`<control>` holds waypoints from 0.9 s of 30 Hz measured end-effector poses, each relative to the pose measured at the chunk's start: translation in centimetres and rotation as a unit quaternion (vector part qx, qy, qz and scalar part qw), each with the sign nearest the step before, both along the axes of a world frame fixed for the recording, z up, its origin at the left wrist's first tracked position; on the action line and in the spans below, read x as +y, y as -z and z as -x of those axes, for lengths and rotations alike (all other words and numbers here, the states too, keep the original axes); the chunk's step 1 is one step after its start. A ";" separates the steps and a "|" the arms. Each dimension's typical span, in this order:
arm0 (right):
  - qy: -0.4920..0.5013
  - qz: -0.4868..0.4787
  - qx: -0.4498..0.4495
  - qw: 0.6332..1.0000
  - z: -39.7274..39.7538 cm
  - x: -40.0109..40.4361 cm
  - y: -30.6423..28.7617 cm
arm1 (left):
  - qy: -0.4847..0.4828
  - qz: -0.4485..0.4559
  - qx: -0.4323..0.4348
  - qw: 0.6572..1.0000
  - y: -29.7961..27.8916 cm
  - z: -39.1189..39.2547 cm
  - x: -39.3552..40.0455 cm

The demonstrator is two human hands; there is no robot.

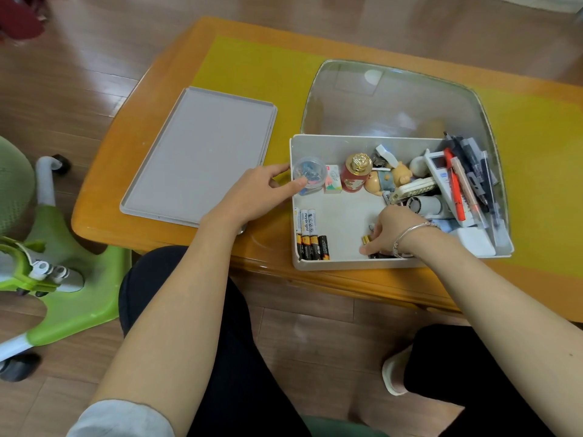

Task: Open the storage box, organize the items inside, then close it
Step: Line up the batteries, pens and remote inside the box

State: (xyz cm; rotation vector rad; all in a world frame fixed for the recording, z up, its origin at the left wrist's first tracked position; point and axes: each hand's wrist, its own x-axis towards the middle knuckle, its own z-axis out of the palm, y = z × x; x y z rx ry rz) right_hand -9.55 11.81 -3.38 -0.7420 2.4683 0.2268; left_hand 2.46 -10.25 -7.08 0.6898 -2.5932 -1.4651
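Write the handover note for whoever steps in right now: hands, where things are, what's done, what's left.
Left hand: on the left wall of the storage box, thumb touching the clear clip tub.
Right hand: inside the box, pinching loose batteries at the front.
Lid: off, lying flat on the table, left of the box.
Done: box opened; a row of batteries lined up at the front left corner.
Left: add the loose batteries to the row, tidy the toy bear and pens heaped at the right, refit the lid.
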 end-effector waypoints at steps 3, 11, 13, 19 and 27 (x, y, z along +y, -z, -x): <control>0.005 0.040 -0.013 0.999 0.1 0.1 0.0 | -0.001 0.001 -0.004 1.000 0.0 0.0 0.0; 0.063 0.190 -0.010 0.980 0.0 -0.5 -0.8 | -0.005 0.002 -0.010 1.000 0.0 0.0 0.0; 0.079 0.205 -0.036 0.975 -0.2 -0.7 -1.0 | -0.004 -0.003 -0.008 1.000 0.0 0.0 0.0; 0.093 0.180 -0.088 0.975 -0.8 -1.1 -1.3 | 0.003 -0.005 -0.005 1.000 0.0 0.0 -0.1; 0.068 0.220 -0.148 0.962 -1.7 -2.7 -0.5 | 0.002 -0.003 0.000 1.000 -0.2 0.0 -0.1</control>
